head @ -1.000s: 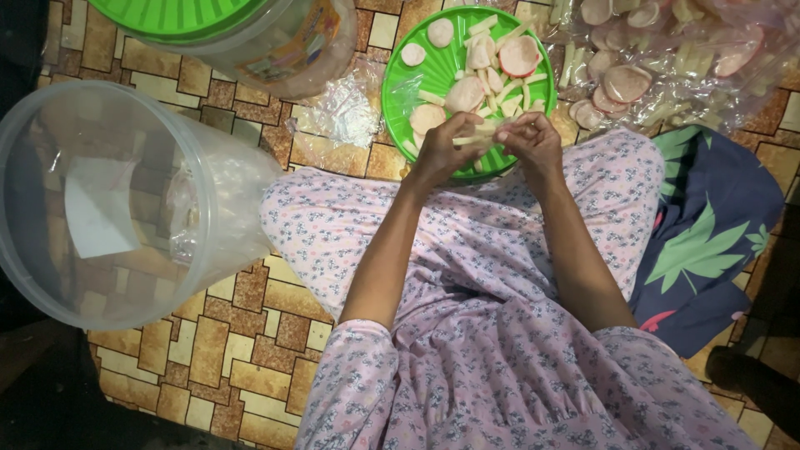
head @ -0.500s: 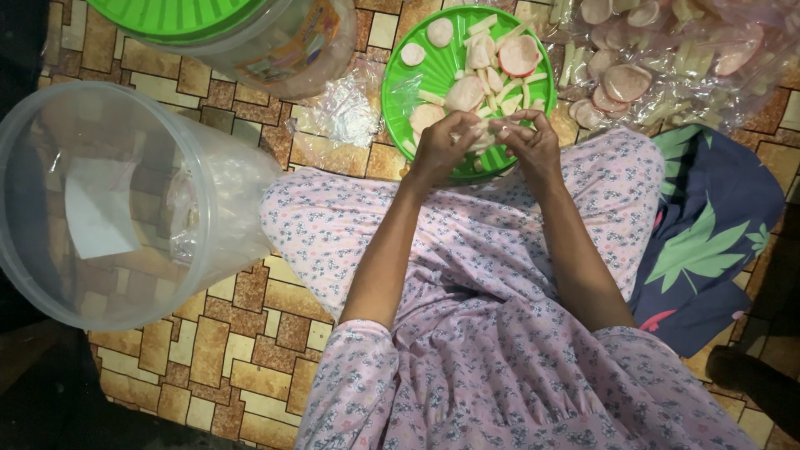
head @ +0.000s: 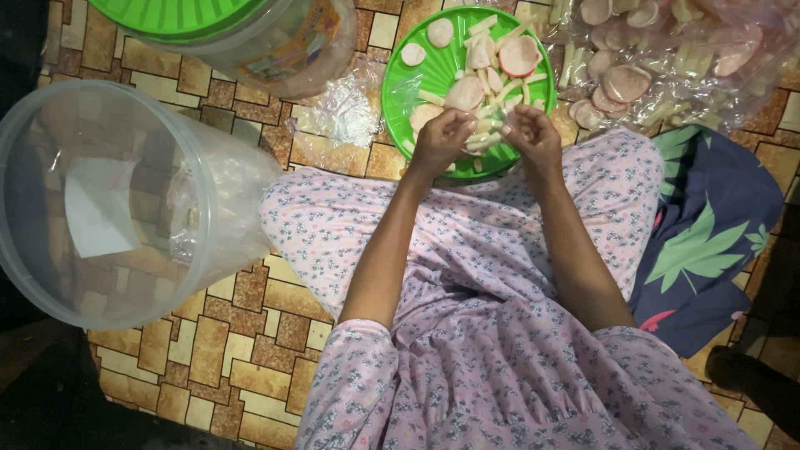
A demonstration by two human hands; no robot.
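A green plate [head: 398,83] on the floor holds pale round crackers and stick-shaped snacks [head: 482,62]. My left hand [head: 440,140] is curled over the plate's near edge, gripping a small bunch of the pale sticks [head: 485,139]. My right hand [head: 532,133] is beside it, fingers bent, touching the other end of that bunch. Both forearms reach forward over my lap in a pink flowered dress [head: 492,333].
A large clear plastic tub [head: 100,200] lies on its side at left. A clear jar with a green lid [head: 192,21] sits at top left. A plastic bag of crackers [head: 667,58] lies at top right, crumpled plastic [head: 337,112] beside the plate, a dark leaf-print cloth [head: 708,242] at right.
Both hands stay at the plate's near edge; the fingers have shifted slightly around the bunch of sticks. Nothing else has moved.
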